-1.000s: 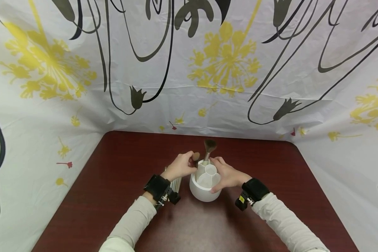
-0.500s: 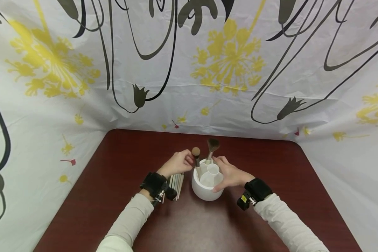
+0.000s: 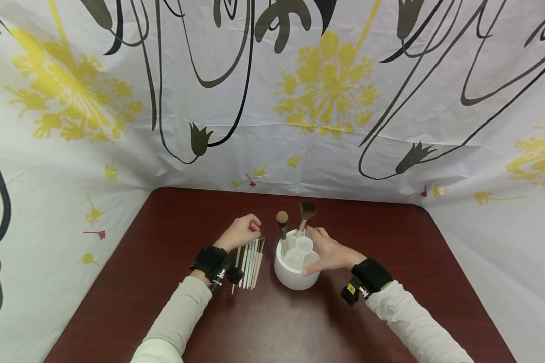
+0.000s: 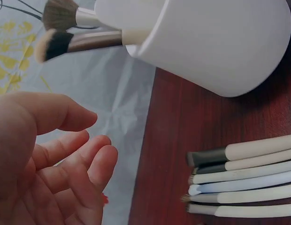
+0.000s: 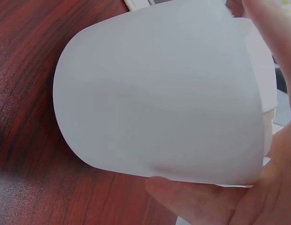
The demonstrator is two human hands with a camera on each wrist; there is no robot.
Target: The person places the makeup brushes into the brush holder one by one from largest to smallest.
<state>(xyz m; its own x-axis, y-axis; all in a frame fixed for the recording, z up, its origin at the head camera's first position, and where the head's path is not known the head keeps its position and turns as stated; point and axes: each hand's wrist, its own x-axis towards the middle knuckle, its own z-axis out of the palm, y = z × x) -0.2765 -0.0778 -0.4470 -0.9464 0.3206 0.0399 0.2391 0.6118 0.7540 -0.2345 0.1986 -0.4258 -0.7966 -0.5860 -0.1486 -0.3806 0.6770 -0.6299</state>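
A white makeup brush holder (image 3: 295, 280) with a divided insert stands on the table. My right hand (image 3: 332, 252) grips its right side, thumb in front and fingers toward the back. Two makeup brushes stand in the holder, heads up: one with a round tan-tipped head (image 3: 282, 218), the other with a wide dark head (image 3: 307, 209). My left hand (image 3: 239, 233) hovers left of the holder, fingers loosely bent and holding nothing. Close beneath it lies a row of several slim pale-handled brushes (image 3: 250, 267), their bristle ends showing in the left wrist view.
The dark red-brown tabletop (image 3: 345, 327) has rounded far corners. A white patterned cloth (image 3: 254, 101) hangs right behind its far edge and along both sides.
My left hand has let go of the round-headed brush, which now stands in the holder, and has moved left over the row of brushes. My right hand stays on the holder.
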